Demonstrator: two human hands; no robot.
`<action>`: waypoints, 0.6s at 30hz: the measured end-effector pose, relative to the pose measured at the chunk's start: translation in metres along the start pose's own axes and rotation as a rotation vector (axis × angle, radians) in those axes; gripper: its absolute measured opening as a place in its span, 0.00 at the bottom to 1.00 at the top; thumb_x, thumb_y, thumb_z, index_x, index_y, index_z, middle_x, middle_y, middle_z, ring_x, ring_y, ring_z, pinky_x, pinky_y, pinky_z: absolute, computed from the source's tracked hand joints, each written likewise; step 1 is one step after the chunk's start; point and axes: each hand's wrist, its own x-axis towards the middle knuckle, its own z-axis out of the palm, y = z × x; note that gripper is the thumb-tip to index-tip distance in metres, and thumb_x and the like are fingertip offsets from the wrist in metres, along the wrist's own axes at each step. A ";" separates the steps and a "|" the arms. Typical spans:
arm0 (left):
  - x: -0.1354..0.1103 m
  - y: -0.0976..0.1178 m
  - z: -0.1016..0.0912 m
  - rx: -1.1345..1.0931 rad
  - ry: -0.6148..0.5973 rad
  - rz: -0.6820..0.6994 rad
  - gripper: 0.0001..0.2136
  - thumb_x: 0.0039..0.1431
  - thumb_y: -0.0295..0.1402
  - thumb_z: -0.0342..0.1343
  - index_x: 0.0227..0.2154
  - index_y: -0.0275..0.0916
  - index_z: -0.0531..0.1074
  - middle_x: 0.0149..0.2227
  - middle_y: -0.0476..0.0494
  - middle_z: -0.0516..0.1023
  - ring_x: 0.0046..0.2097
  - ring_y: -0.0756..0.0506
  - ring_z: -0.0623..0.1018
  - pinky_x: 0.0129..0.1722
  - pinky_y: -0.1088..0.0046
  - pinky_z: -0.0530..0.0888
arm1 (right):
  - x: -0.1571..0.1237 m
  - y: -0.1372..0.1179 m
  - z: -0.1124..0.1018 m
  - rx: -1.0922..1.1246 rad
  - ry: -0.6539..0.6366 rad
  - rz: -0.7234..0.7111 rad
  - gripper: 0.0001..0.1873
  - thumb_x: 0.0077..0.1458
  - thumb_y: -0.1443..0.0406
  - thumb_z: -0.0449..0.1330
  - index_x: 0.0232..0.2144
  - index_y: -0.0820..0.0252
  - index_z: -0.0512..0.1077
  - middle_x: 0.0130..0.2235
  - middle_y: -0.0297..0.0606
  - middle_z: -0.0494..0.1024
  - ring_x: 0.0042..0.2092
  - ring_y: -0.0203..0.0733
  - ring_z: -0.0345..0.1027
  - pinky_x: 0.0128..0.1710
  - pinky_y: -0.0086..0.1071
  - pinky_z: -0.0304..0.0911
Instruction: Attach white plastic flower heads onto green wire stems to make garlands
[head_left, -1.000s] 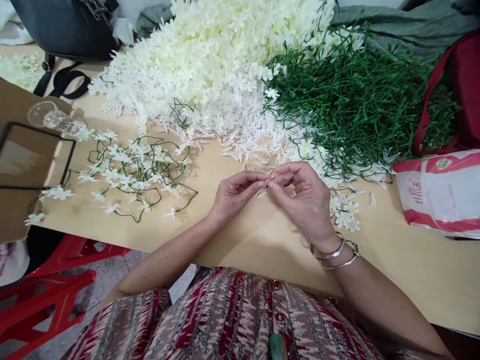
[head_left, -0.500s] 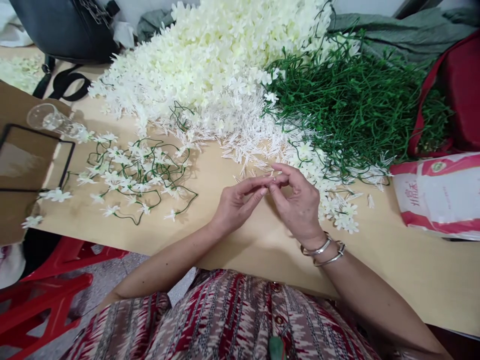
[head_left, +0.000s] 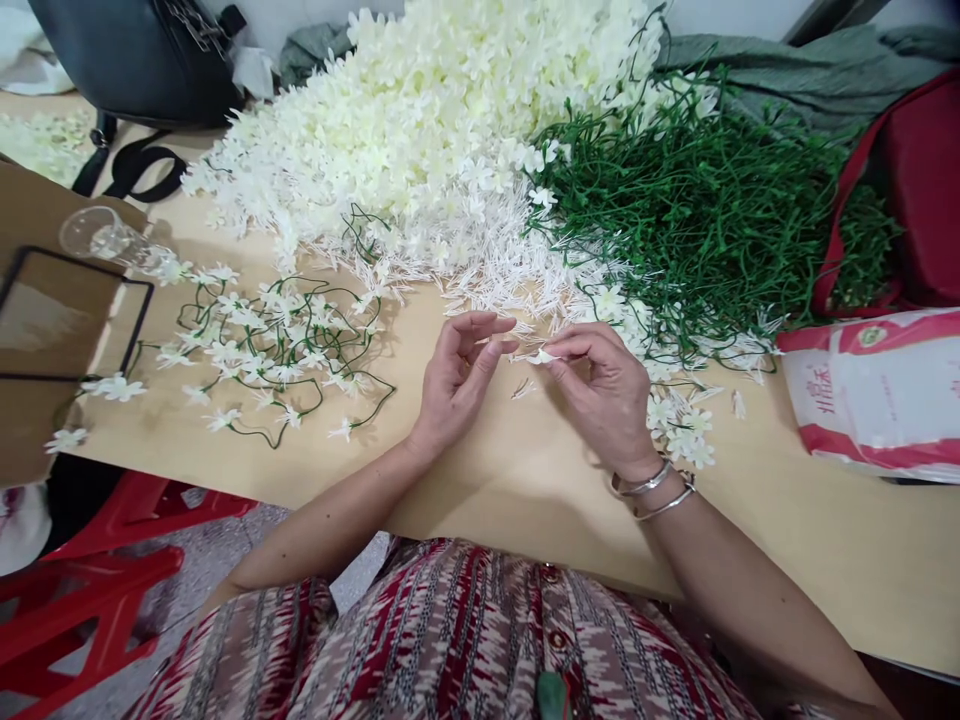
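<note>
My right hand (head_left: 604,395) pinches a small white plastic flower piece (head_left: 541,356) between thumb and forefinger, just above the wooden table (head_left: 495,480). My left hand (head_left: 456,375) hovers beside it with fingers loosely curled and apart, holding nothing I can see. A tiny white piece (head_left: 522,388) lies on the table between the hands. Behind them rises a big heap of cream-white flowers (head_left: 420,130). A pile of green stems (head_left: 705,210) lies at the right. Finished green stems with white flowers (head_left: 277,345) lie spread out at the left.
A red-and-white bag (head_left: 877,395) lies at the right edge, a red bag (head_left: 915,190) behind it. A clear cup (head_left: 97,235) and black-framed tray (head_left: 60,320) sit at the left, a black bag (head_left: 142,55) at back left. Red stools (head_left: 90,590) stand below.
The hands were pinched together on a small piece; now they have come apart. The left hand has let go and moved left, while the right keeps a white flower piece.
</note>
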 end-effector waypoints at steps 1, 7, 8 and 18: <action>0.003 0.002 -0.001 0.040 0.003 0.001 0.13 0.74 0.41 0.56 0.54 0.42 0.67 0.57 0.37 0.79 0.53 0.46 0.84 0.56 0.67 0.80 | 0.000 0.001 0.000 0.029 -0.010 0.002 0.02 0.62 0.65 0.67 0.36 0.52 0.78 0.42 0.36 0.83 0.46 0.45 0.78 0.49 0.42 0.74; 0.048 0.001 0.007 0.416 -0.132 0.186 0.07 0.72 0.31 0.54 0.49 0.40 0.72 0.53 0.40 0.81 0.48 0.49 0.83 0.46 0.74 0.78 | -0.002 0.002 0.002 0.118 0.039 -0.001 0.04 0.62 0.66 0.67 0.36 0.49 0.76 0.37 0.33 0.82 0.42 0.43 0.78 0.46 0.41 0.75; 0.059 -0.004 0.010 0.496 -0.144 0.255 0.07 0.72 0.29 0.54 0.49 0.40 0.73 0.52 0.41 0.81 0.47 0.49 0.82 0.45 0.74 0.78 | 0.000 0.001 0.001 0.113 0.094 -0.022 0.05 0.62 0.66 0.67 0.36 0.50 0.76 0.37 0.33 0.81 0.42 0.43 0.78 0.45 0.41 0.75; 0.121 -0.024 0.043 1.426 -0.441 0.673 0.12 0.74 0.25 0.47 0.45 0.36 0.76 0.46 0.36 0.81 0.51 0.38 0.78 0.47 0.62 0.71 | 0.030 0.023 -0.031 0.027 0.533 -0.144 0.10 0.60 0.60 0.70 0.35 0.51 0.70 0.35 0.33 0.74 0.38 0.44 0.74 0.41 0.44 0.73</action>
